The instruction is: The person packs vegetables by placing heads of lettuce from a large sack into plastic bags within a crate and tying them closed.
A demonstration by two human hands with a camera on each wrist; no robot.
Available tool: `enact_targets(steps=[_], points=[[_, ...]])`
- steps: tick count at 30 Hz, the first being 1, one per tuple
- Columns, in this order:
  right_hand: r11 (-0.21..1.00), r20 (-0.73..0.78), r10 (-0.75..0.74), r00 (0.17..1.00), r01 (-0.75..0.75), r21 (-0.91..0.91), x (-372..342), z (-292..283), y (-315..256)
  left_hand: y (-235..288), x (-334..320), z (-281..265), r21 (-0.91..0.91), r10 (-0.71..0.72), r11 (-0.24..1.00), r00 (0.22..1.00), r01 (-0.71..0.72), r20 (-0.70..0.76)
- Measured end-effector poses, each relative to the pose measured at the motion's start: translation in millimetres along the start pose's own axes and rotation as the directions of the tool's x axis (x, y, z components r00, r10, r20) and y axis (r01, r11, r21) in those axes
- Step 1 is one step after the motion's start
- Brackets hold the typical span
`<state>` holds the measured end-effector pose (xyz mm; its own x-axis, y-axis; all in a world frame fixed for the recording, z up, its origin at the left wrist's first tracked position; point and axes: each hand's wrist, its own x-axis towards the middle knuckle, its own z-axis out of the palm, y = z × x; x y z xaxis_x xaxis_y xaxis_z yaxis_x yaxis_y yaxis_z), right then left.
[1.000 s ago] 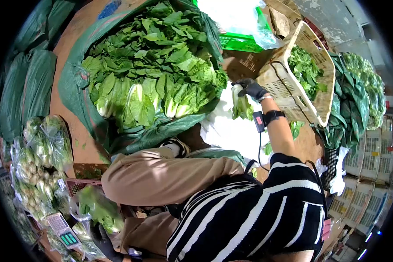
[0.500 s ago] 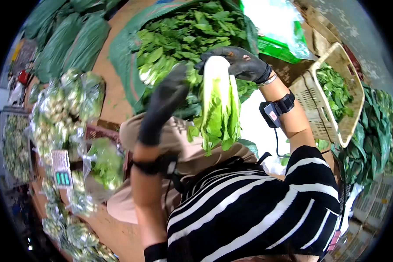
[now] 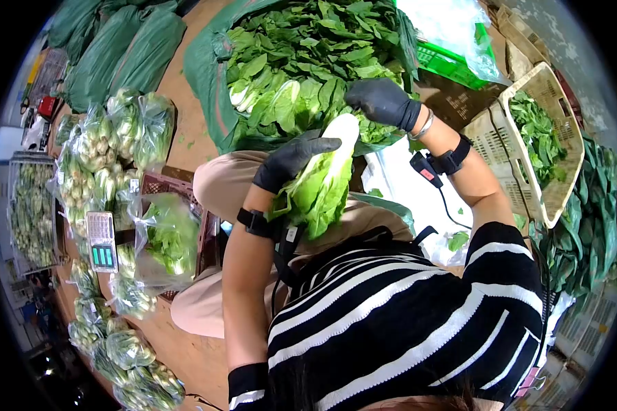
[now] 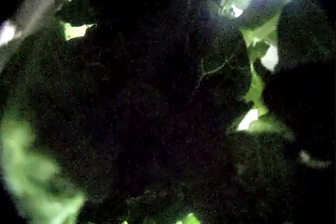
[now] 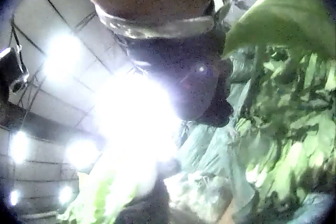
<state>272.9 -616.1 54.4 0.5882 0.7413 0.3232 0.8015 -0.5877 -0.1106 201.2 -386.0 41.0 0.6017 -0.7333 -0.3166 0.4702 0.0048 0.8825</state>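
My gloved left hand (image 3: 295, 161) grips a Chinese cabbage (image 3: 332, 175) around its middle. Its white base points up and away, and its pale green leaves hang over my lap. Dark leaves fill most of the left wrist view. My gloved right hand (image 3: 380, 103) is curled above and right of the cabbage base, apart from it. A green leaf (image 5: 283, 16) stands out beside this hand in the right wrist view, and it seems to be pinched in the curled fingers. Ahead, a green sack (image 3: 209, 89) lies spread around heaped greens (image 3: 308, 48).
A cream crate (image 3: 565, 195) of greens tilts at the right. Behind it stands a bright green crate (image 3: 452, 65) with clear plastic. Bagged vegetables (image 3: 110, 144), a scale with a lit display (image 3: 103, 240) and a bag of greens (image 3: 171, 236) are at the left. White sheeting (image 3: 408, 188) lies by my knee.
My right hand brought the cabbage from the right to over my lap. My left hand rose from the bag at lower left and took hold of it; the right hand then moved off its base.
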Motion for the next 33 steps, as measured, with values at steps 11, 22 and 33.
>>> enact_targets(steps=[11,22,33], points=[[0.718,0.194,0.325,0.926,-0.375,0.587,-6,-1,-20,19,25,40,0.649,0.490,0.728,0.830,-0.223,-0.265],[0.662,0.575,0.179,0.798,-0.530,0.530,-1,-31,17,34,29,2,0.248,0.223,0.943,0.974,-0.222,0.027],[0.036,0.188,0.368,0.910,-0.216,0.976,-23,36,24,-12,43,26,-0.751,0.392,0.507,0.889,-0.423,-0.237]])
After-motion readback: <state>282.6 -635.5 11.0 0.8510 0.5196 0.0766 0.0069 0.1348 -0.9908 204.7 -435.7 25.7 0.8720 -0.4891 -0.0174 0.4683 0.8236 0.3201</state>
